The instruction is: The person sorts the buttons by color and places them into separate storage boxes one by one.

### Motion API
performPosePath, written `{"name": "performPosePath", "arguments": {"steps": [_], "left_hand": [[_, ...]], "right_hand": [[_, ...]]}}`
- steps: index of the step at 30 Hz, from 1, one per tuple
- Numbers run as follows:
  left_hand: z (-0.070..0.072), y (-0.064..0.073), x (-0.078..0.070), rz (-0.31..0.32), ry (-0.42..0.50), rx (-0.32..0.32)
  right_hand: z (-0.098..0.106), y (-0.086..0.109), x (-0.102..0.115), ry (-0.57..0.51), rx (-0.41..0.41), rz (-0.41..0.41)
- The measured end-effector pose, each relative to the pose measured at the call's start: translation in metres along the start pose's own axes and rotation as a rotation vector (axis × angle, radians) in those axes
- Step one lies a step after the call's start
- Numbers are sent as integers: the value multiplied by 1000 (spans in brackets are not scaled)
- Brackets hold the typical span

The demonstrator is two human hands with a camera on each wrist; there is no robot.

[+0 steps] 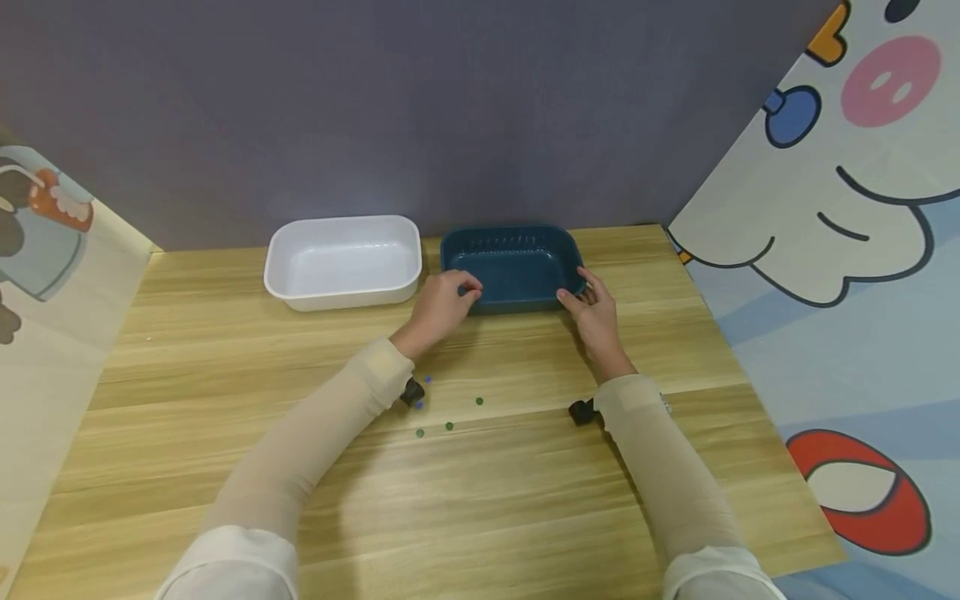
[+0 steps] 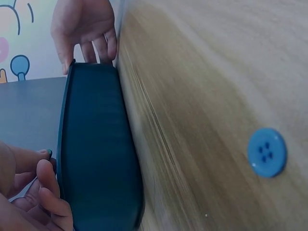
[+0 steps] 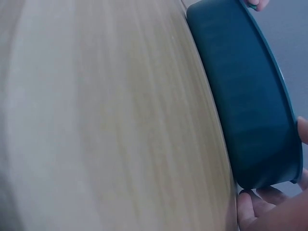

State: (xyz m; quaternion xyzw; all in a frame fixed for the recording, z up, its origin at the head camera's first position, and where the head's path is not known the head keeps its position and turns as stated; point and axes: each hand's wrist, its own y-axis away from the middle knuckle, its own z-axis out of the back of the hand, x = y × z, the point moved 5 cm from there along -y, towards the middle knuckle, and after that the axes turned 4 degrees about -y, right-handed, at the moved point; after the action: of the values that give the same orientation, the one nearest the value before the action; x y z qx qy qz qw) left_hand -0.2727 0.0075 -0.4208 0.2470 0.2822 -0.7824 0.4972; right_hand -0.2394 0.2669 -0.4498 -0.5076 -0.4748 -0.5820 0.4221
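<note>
My left hand [image 1: 441, 307] is over the front left rim of a dark teal plastic basin [image 1: 510, 306]. Thumb and finger pinch a small green button [image 2: 49, 153], mostly hidden by the fingertips. At the basin's right end, my right hand [image 1: 598, 323] holds the corner, thumb on the rim and the other fingers around the side. Nearer me on the table lie green buttons [image 1: 479, 401] and blue buttons [image 1: 428, 379], several in all. One blue four-hole button [image 2: 267, 152] shows large in the left wrist view.
A white plastic basin [image 1: 341, 297] stands left of the teal one. Behind both rises a grey partition [image 1: 450, 108]. The wooden table [image 1: 510, 517] has cartoon-printed panels [image 1: 825, 250] on its right and left. Black wrist-camera mounts [image 1: 582, 412] hang under the sleeves.
</note>
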Motion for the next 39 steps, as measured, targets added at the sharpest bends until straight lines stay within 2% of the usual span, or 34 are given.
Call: {"name": "performPosePath", "arguments": {"steps": [9,17,29,39], "left_hand": [[2,1,2,46,-24,9],[4,3,4,42,-44,15],[5,9,1,-13,-40,18],[4,21,-10,-75,-84,59]], "right_hand": [[-2,1,0,-2,4,-12],[-3,0,-1,3,5,-3],[-3,1,0,-1,-2,-6],[-2,0,1,-12,-9,-6]]}}
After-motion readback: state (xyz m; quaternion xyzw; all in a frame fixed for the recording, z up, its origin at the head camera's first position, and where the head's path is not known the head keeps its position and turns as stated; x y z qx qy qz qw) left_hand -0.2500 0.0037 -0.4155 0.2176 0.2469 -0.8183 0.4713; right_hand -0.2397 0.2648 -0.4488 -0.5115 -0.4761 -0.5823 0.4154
